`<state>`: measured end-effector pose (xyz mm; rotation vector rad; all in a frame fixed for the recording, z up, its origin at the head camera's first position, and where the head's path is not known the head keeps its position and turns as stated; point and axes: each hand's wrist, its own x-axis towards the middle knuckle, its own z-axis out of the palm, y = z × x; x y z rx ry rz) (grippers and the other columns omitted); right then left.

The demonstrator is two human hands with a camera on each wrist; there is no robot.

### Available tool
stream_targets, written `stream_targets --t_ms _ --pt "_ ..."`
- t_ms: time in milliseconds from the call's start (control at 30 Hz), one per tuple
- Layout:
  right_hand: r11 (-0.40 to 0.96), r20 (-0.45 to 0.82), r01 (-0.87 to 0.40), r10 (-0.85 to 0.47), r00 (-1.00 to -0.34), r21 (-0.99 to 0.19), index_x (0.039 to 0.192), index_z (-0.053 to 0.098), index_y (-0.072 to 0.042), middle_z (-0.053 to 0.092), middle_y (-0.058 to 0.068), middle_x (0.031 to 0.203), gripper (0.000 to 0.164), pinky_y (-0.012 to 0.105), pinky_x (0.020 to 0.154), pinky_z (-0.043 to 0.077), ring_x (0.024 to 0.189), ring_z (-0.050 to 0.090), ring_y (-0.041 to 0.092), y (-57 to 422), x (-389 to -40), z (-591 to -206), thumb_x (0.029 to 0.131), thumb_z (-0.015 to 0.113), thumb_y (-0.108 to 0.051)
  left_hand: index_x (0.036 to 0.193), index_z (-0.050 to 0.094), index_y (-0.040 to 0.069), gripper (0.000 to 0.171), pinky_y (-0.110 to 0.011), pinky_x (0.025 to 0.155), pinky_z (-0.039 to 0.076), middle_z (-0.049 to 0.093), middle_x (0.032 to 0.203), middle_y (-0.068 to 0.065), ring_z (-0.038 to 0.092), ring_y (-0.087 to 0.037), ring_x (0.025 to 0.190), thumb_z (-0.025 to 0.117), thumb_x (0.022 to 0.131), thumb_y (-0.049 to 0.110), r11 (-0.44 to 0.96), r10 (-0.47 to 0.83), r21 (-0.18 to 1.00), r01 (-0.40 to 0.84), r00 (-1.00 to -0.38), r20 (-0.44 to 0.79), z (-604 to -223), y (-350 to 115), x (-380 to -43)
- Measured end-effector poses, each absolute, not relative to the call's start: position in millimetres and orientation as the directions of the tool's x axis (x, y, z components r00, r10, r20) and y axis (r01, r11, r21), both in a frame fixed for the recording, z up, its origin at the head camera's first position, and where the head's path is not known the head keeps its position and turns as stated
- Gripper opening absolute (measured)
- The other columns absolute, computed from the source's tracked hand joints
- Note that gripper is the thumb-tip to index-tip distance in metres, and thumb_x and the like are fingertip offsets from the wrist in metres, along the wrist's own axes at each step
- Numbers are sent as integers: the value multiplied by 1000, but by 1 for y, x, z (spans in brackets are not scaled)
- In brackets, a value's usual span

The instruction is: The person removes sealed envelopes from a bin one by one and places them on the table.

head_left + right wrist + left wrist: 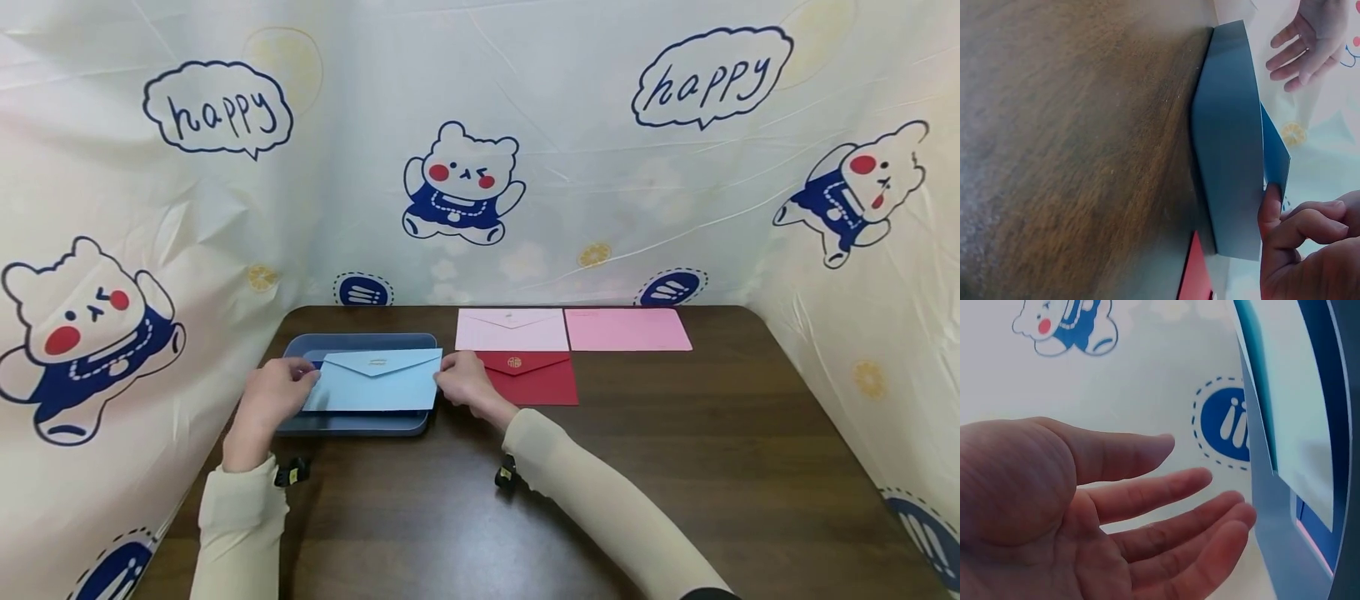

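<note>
A light blue envelope (382,387) with a pointed flap lies tilted over the blue tray (352,427), its right end raised at the rim. My right hand (467,379) pinches the envelope's right edge; in the right wrist view its other fingers are curled above the tray's side. By the left end of the tray is my left hand (279,392). The left wrist view shows this hand (1129,512) with fingers spread loosely and nothing between them, apart from the envelope (1297,412). Most of the tray's inside is hidden under the envelope.
A red envelope (531,383) with a gold emblem lies just right of my right hand. Behind it are a pale pink envelope (512,333) and a deeper pink one (628,331). The brown wooden table (637,475) is bordered by printed curtains (570,200).
</note>
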<state>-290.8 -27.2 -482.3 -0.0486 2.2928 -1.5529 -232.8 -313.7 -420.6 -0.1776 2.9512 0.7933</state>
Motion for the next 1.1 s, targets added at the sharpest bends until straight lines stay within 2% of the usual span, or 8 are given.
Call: stream_targets --t_ms 133,233,367,567,667,767,933,1100 --pt "389 -284 180 -230 -931 -904 108 70 -6 61 10 74 10 25 55 48 55 55 19 -26 -291 -483 100 68 -13 104 77 -8 23 -54 79 53 73 101 -24 61 -36 89 73 98 14 871 -8 488 -55 -995 -97 -420 -306 -228" --pt "382 -280 179 -230 -932 -907 103 70 -5 59 9 71 7 25 54 47 54 53 18 -26 -292 -483 101 67 -12 98 78 -6 19 -55 80 52 74 101 -24 61 -37 90 79 94 13 880 3 470 -59 -992 -130 -418 -302 -226" --pt "384 -279 175 -235 -931 -907 96 69 -5 56 8 67 9 26 52 45 53 51 17 -25 -292 -483 102 66 -11 107 75 -8 28 -55 80 52 68 116 -33 58 -41 95 80 93 15 891 -74 428 -152 -978 -194 -415 -302 -225" --pt "390 -282 176 -233 -931 -904 97 69 -6 58 9 70 9 26 53 47 54 53 19 -22 -292 -484 101 68 -13 133 59 -14 59 -66 86 47 55 123 -41 53 -55 108 77 93 25 921 -193 326 -212 -977 -91 -418 -323 -222" --pt "389 -281 174 -235 -931 -904 97 69 -6 59 9 71 9 26 53 47 55 54 19 -20 -291 -484 101 68 -14 136 54 -16 55 -70 86 45 51 122 -43 51 -60 109 66 98 22 908 -248 327 -262 -965 -83 -421 -337 -220" --pt "382 -279 174 -238 -930 -908 95 69 -6 58 9 70 10 26 53 45 54 53 18 -19 -289 -483 102 68 -14 134 55 -15 48 -68 78 46 52 118 -41 53 -58 104 58 96 15 885 -306 337 -320 -947 -96 -425 -351 -218" --pt "364 -274 175 -241 -931 -915 97 69 -5 58 9 69 10 25 52 44 53 52 17 -16 -288 -484 101 68 -14 133 56 -15 49 -59 72 49 58 121 -40 58 -50 96 57 90 8 849 -350 370 -377 -926 -140 -432 -370 -213" --pt "370 -283 185 -233 -930 -911 104 70 -4 58 9 70 11 24 53 44 50 49 16 -12 -288 -485 101 69 -15 131 59 -14 47 -52 66 50 61 120 -38 61 -46 91 58 89 7 849 -319 378 -369 -928 -190 -436 -379 -212"
